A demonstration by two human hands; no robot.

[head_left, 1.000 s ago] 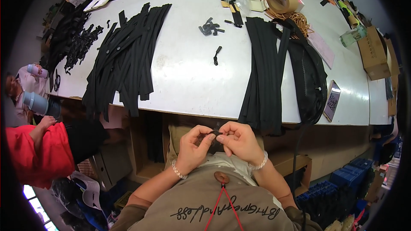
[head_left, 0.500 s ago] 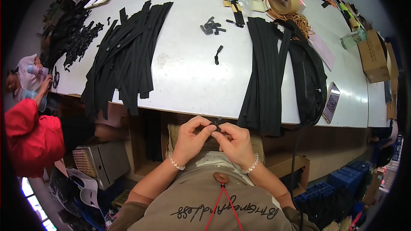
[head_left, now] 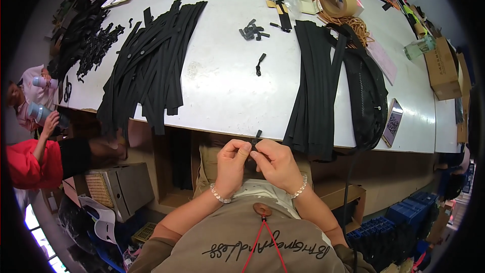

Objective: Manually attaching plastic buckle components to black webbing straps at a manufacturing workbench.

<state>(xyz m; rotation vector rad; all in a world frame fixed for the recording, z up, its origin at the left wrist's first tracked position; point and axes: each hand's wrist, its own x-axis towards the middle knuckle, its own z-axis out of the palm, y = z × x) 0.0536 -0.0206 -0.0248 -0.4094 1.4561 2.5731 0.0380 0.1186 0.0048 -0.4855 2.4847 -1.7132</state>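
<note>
Surrounding items, right portion of bench (head_left: 222, 96).
I view a tape roll (head_left: 352, 5) beside orange-brown cord (head_left: 359, 28) toward the far right corner; a pink sheet (head_left: 382, 61), nearer; a phone (head_left: 392, 124) by the near edge; a cardboard box (head_left: 442, 68) toward the right edge; blue crates (head_left: 410, 211) below the near right corner.

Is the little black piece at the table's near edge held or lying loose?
Held: the small black piece sticks out from between the left hand and right hand, both pinching; its lower part is hidden.
</note>
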